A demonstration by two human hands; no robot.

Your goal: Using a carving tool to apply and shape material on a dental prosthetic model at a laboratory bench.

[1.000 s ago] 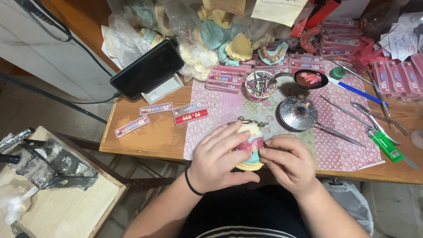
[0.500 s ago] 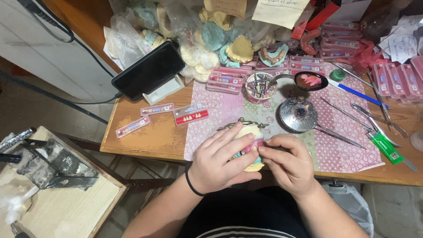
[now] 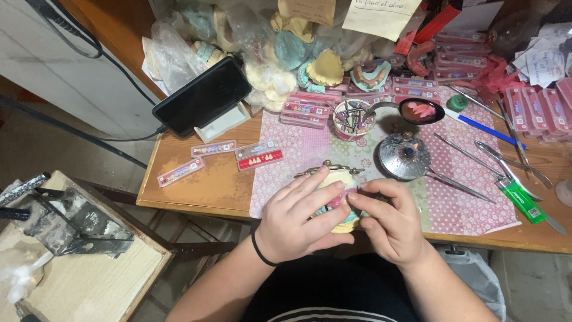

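Note:
My left hand (image 3: 300, 217) wraps around a cream plaster dental model (image 3: 338, 179) with pink wax and a brass hinge frame (image 3: 331, 169), holding it over the near table edge. My right hand (image 3: 386, 222) closes on the model's right side, its fingertips pinched at the pink wax. The hands hide most of the model. Whether a small tool is in the right fingers is hidden.
A patterned pink mat (image 3: 476, 197) covers the wooden table (image 3: 202, 191). On it lie a round metal burner lid (image 3: 405, 156), a cup of burs (image 3: 350, 119), a spoon with pink wax (image 3: 420, 111), metal instruments (image 3: 471, 156), a green lighter (image 3: 520, 201). Tooth strips (image 3: 258, 155), a phone on its stand (image 3: 202, 98), bagged plaster casts (image 3: 280, 53) lie behind.
Both hands stay on the model. The right fingers have shifted slightly along the wax, and the view has tilted a little.

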